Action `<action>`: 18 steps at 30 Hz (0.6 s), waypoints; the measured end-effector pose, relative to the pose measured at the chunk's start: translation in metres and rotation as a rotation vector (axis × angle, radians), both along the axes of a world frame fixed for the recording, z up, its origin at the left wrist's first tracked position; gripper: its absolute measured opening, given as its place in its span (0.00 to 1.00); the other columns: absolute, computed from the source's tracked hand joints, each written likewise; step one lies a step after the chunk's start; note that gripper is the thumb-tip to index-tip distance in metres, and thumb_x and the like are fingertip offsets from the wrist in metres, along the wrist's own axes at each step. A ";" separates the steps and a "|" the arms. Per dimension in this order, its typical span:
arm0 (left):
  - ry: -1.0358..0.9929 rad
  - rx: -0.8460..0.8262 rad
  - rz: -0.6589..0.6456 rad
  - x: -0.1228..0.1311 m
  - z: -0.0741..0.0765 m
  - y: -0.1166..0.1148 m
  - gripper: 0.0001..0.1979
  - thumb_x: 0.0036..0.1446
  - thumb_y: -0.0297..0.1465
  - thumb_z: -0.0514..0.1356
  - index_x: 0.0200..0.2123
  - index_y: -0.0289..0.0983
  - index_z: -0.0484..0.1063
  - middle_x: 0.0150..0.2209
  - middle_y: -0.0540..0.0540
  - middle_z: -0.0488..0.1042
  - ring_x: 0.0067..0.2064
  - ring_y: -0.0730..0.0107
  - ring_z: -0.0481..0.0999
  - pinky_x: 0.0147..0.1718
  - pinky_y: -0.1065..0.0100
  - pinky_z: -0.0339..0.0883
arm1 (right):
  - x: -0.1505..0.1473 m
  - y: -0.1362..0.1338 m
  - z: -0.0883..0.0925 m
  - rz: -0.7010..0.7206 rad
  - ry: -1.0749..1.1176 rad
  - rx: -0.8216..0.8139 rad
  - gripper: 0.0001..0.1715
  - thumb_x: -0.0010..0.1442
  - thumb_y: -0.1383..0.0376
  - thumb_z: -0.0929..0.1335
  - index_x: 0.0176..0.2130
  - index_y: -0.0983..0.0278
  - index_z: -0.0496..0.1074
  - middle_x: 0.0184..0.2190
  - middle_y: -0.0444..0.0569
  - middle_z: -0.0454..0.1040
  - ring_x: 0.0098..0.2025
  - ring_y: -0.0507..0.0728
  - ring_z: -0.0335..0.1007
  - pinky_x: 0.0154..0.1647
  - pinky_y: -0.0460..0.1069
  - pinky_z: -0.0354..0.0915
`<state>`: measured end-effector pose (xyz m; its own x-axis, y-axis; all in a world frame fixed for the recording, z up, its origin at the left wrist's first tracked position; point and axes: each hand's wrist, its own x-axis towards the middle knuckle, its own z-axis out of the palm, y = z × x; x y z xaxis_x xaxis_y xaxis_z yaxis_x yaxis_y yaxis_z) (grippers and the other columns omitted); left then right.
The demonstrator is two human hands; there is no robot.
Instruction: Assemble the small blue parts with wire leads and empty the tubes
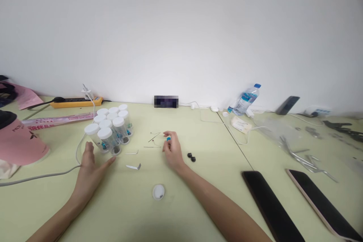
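My left hand [91,168] lies flat on the pale green table [198,196], fingers apart, thumb and fingers reaching towards a cluster of several clear jars with white lids [111,127]. My right hand [172,149] is curled, its fingertips pinching a small blue part [168,138]. Two small black parts [191,156] lie just right of that hand. Several hex keys [134,166] and thin metal pins [154,137] lie between my hands. A white lid [158,192] rests upside down near the front.
A grey cable [39,176] runs past my left hand. A pink cap [19,140] sits at far left, a yellow power strip [76,102] by the wall. A water bottle [246,99], two dark phones [269,204] and loose metal tools [306,159] lie right.
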<state>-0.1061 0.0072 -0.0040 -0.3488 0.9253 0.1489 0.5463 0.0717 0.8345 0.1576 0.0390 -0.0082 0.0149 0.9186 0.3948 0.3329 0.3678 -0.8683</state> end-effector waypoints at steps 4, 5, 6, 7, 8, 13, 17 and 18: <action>0.017 -0.030 -0.071 -0.002 -0.013 -0.040 0.45 0.54 0.42 0.59 0.67 0.44 0.34 0.68 0.44 0.40 0.66 0.46 0.46 0.63 0.47 0.45 | 0.001 0.000 0.002 -0.009 0.014 0.002 0.19 0.58 0.74 0.57 0.48 0.60 0.60 0.45 0.49 0.63 0.25 0.47 0.63 0.29 0.47 0.64; 0.058 -0.008 -0.110 0.001 -0.015 -0.051 0.44 0.54 0.42 0.58 0.67 0.44 0.36 0.68 0.44 0.42 0.66 0.46 0.47 0.63 0.46 0.46 | 0.001 0.001 0.002 -0.008 0.020 0.000 0.19 0.58 0.74 0.57 0.48 0.60 0.60 0.45 0.49 0.63 0.25 0.47 0.63 0.29 0.47 0.64; 0.091 0.020 -0.131 0.004 -0.016 -0.062 0.42 0.54 0.42 0.58 0.66 0.45 0.38 0.67 0.44 0.45 0.66 0.46 0.48 0.62 0.44 0.46 | 0.001 0.001 0.002 -0.009 0.030 -0.002 0.19 0.58 0.74 0.57 0.48 0.60 0.60 0.45 0.49 0.63 0.25 0.47 0.63 0.28 0.47 0.64; 0.112 0.047 -0.167 0.010 -0.017 -0.072 0.40 0.55 0.41 0.57 0.66 0.47 0.40 0.67 0.45 0.47 0.66 0.47 0.49 0.61 0.43 0.48 | 0.001 0.002 0.002 -0.013 0.044 -0.004 0.19 0.58 0.73 0.57 0.48 0.60 0.59 0.45 0.49 0.63 0.25 0.47 0.63 0.28 0.47 0.64; 0.140 0.079 -0.233 0.016 -0.017 -0.081 0.37 0.56 0.40 0.56 0.65 0.48 0.42 0.66 0.45 0.48 0.65 0.48 0.50 0.61 0.42 0.49 | 0.001 0.003 0.002 -0.020 0.062 -0.007 0.19 0.58 0.73 0.57 0.48 0.60 0.59 0.45 0.48 0.63 0.24 0.47 0.63 0.28 0.47 0.64; 0.365 0.175 -0.806 0.058 -0.013 -0.092 0.34 0.59 0.34 0.55 0.65 0.49 0.43 0.66 0.43 0.51 0.63 0.52 0.57 0.57 0.49 0.61 | 0.002 0.007 -0.002 -0.051 0.129 -0.006 0.20 0.57 0.74 0.57 0.48 0.60 0.60 0.45 0.48 0.63 0.23 0.46 0.63 0.27 0.46 0.65; 0.410 0.126 -1.056 0.084 -0.012 -0.068 0.30 0.62 0.31 0.51 0.65 0.49 0.44 0.63 0.46 0.60 0.61 0.61 0.63 0.57 0.57 0.62 | 0.004 0.006 -0.002 -0.058 0.140 -0.018 0.21 0.55 0.75 0.57 0.48 0.60 0.60 0.46 0.47 0.62 0.23 0.45 0.62 0.27 0.45 0.65; 0.394 0.122 -1.072 0.089 -0.012 -0.062 0.28 0.63 0.29 0.50 0.64 0.49 0.47 0.62 0.47 0.62 0.60 0.64 0.64 0.57 0.59 0.63 | 0.004 0.005 -0.002 -0.057 0.139 -0.024 0.21 0.55 0.75 0.57 0.47 0.60 0.60 0.46 0.47 0.62 0.23 0.45 0.62 0.27 0.45 0.65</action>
<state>-0.0168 -0.0546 -0.0162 0.7006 0.6899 0.1823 0.5017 -0.6578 0.5618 0.1617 0.0441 -0.0098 0.1197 0.9239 0.3634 0.2288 0.3305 -0.9156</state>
